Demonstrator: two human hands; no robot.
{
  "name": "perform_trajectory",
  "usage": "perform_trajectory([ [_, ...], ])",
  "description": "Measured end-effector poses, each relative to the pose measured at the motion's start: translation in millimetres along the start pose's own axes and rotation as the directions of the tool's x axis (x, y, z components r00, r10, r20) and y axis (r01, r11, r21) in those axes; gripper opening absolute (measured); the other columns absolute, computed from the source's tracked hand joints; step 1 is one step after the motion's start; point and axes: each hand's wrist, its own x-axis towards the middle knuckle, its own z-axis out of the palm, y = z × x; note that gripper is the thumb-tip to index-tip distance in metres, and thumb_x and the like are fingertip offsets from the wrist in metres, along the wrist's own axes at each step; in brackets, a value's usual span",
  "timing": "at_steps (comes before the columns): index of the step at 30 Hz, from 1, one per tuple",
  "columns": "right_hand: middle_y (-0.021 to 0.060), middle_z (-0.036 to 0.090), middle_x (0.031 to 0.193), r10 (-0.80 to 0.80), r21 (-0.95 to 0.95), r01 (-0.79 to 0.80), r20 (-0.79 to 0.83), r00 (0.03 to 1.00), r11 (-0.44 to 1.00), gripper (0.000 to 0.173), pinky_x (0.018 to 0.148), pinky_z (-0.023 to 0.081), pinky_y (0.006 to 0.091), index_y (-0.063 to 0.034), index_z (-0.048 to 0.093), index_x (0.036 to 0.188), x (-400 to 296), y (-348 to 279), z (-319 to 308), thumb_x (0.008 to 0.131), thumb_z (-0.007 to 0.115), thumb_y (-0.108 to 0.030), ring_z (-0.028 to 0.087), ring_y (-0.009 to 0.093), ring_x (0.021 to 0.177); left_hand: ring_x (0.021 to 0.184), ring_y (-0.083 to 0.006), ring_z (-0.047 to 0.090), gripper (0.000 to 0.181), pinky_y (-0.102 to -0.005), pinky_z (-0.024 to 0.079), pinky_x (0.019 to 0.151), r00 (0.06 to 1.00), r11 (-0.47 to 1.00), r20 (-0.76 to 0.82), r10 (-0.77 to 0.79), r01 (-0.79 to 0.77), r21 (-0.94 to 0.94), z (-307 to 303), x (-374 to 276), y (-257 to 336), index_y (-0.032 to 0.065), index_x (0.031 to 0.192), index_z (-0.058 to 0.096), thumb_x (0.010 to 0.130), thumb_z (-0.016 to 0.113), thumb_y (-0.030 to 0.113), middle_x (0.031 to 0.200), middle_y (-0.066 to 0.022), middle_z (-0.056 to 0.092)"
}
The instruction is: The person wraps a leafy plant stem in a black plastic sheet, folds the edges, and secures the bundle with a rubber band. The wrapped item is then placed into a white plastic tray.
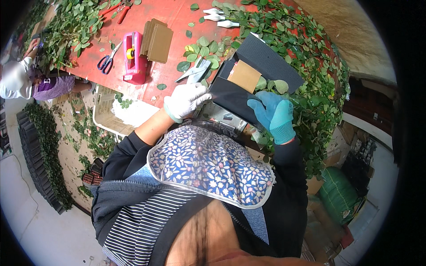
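Note:
A black corrugated sheet [269,60] lies folded before me, with a brown cardboard piece [244,76] inside the fold and green leaves showing at its right. My right hand [274,111], in a blue knit glove, grips the near right edge of the folded part. At the left end is my left hand [188,99] in a white glove, its fingers bent together; whether they pinch anything is hidden. Just beyond that hand rests a silver hand stapler [197,70]. Partly beneath the sheet, near my apron, sits a grey metal device [229,118].
On the red table [173,11] are a pink tape dispenser [134,60], stacked cardboard pieces [158,41], scissors [108,60], red-handled pruners [122,11] and white bud nets [214,16]. Leafy stems [313,66] cover the right side. A cream crate [106,109] stands left; another person [50,83] is beyond.

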Motion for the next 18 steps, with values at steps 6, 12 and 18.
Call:
perform_trajectory([
  [6,0.0157,0.067,0.076,0.120,-0.081,-0.113,0.088,0.989,0.990,0.029,0.062,0.049,0.0457,-0.0048,0.066,0.085,20,11,3,0.083,0.073,-0.032,0.065,0.035,0.071,0.076,-0.0335,0.055,0.034,-0.0432,0.045,0.072,1.000,0.996,-0.015,-0.023,0.021,-0.087,-5,31,3,0.0039,0.075,0.060,0.093,0.060,0.032,0.072,-0.0143,0.055],
  [12,0.0155,0.069,0.081,0.201,0.009,-0.204,0.152,0.968,0.979,0.036,0.073,0.052,0.0434,-0.0063,0.069,0.092,36,35,22,0.082,0.071,-0.041,0.067,0.033,0.081,0.067,-0.0273,0.048,0.037,-0.0398,0.042,0.068,0.975,0.936,0.127,-0.185,0.214,-0.279,6,37,-15,0.0007,0.071,0.060,0.094,0.060,0.030,0.068,-0.0139,0.052],
  [18,0.0159,0.068,0.078,0.187,-0.042,-0.183,0.146,0.972,0.982,0.037,0.068,0.051,0.0448,-0.0071,0.069,0.087,34,33,17,0.080,0.073,-0.043,0.067,0.032,0.076,0.071,-0.0308,0.060,0.029,-0.0384,0.047,0.065,0.999,0.997,-0.047,0.021,-0.017,0.080,-32,69,36,0.0061,0.086,0.064,0.090,0.066,0.034,0.077,-0.0101,0.061],
])
